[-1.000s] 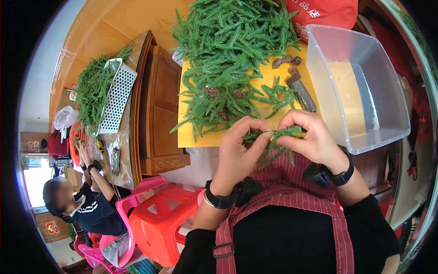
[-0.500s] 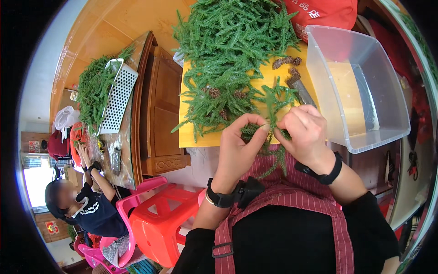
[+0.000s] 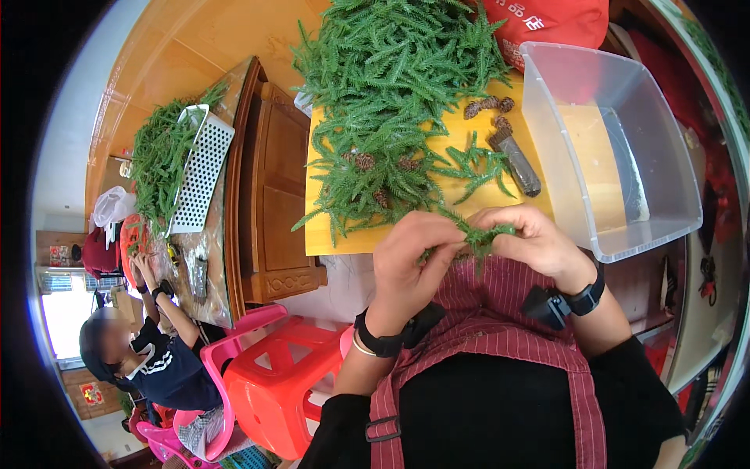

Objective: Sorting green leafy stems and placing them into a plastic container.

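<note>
My left hand [image 3: 410, 262] and my right hand [image 3: 531, 238] are closed together on a small green sprig [image 3: 480, 234], held just above the near edge of a yellow board [image 3: 328, 234]. A big heap of green needle-leaved sprigs [image 3: 391, 86] with small brown cones [image 3: 363, 162] covers the board beyond my hands. A grey-handled tool [image 3: 517, 162] lies on the board to the right of the heap. Both wrists wear black bands, and I have a striped red apron on.
A clear plastic tub [image 3: 617, 148] stands to the right of the board. A red bag [image 3: 547, 23] lies behind it. A wooden cabinet [image 3: 273, 187] and a red stool [image 3: 273, 387] are on the left. Another person [image 3: 148, 352] sits far left by a white perforated basket [image 3: 199, 168] of sprigs.
My hands have kept working the sprig, shifting from close together to a little apart, and the right hand has moved slightly to the right. The heap and tub have not moved.
</note>
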Motion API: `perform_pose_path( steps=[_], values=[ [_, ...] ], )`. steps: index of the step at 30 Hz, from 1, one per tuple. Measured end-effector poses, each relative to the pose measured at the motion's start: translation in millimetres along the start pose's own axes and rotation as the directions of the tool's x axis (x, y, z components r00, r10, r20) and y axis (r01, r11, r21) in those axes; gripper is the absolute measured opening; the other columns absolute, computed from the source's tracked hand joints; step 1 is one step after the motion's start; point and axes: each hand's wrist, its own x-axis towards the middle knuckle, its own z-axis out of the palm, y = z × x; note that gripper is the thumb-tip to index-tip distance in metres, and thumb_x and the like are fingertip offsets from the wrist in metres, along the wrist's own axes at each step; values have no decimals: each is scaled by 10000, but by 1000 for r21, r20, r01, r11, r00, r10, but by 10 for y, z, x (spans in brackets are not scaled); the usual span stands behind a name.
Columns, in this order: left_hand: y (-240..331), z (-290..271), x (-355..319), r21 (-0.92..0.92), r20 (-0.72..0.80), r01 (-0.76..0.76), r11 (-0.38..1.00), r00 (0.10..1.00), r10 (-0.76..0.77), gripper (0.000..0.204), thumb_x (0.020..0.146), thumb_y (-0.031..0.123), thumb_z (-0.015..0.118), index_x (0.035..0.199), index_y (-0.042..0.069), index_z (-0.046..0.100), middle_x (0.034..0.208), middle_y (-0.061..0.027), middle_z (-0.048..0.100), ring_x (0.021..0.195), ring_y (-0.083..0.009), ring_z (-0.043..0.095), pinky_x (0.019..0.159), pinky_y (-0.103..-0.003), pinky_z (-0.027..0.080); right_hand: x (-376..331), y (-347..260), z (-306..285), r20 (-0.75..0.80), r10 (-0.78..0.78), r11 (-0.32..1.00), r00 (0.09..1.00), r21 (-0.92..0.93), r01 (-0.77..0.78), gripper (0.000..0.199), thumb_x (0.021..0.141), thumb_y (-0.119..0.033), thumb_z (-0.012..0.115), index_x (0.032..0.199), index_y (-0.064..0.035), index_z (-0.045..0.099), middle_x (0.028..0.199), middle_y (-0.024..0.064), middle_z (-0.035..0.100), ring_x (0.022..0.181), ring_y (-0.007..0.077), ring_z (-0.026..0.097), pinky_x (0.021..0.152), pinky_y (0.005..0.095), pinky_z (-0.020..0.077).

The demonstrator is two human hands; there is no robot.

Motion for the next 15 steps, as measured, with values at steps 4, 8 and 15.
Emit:
perform_pose_path(
  steps=[4,8,15],
  values=[
    [29,-16,-6,37,59,-2,999,998,0,177,653,-47,660,800,40,612,782,-73,585,701,-214,581,586,-285,458,-30,-6,41,-70,54,998,996,47,-50,200,835,-73,576,1002,36,577,908,9,593,828,61,523,736,204,427],
    [18,4,-15,65,50,-29,997,998,26,183,646,-47,665,798,44,621,792,-78,586,697,-212,581,574,-278,461,-48,-25,90,-115,133,954,984,284,-96,196,813,-53,603,996,16,587,899,10,594,804,44,523,719,186,424],
    [39,35,-12,54,39,-2,999,999,0,163,677,-54,652,794,42,593,796,-83,594,698,-183,562,580,-254,438,-71,-51,134,-216,148,949,965,307,-77,178,791,27,574,969,17,576,902,58,606,779,90,570,704,214,464]
  ],
)
